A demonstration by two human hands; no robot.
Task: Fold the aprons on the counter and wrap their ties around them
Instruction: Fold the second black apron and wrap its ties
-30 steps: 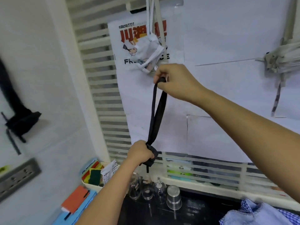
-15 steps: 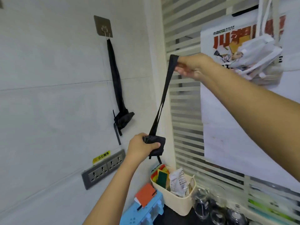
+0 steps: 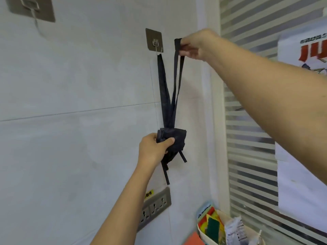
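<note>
I'm in a kitchen-like work corner: white tiled wall (image 3: 70, 85), stick-on metal hook (image 3: 154, 40), socket strip (image 3: 155, 206), tub (image 3: 205, 237) of scouring pads (image 3: 213, 225), poster (image 3: 309, 53) on striped glass (image 3: 251, 121).

Left hand (image 3: 153, 148) grips apron bundle (image 3: 177, 137); right hand (image 3: 196, 44) pinches strap (image 3: 175, 73).

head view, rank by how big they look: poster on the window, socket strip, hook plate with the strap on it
1. poster, cropped by the frame
2. socket strip, partly hidden
3. hook plate
</note>
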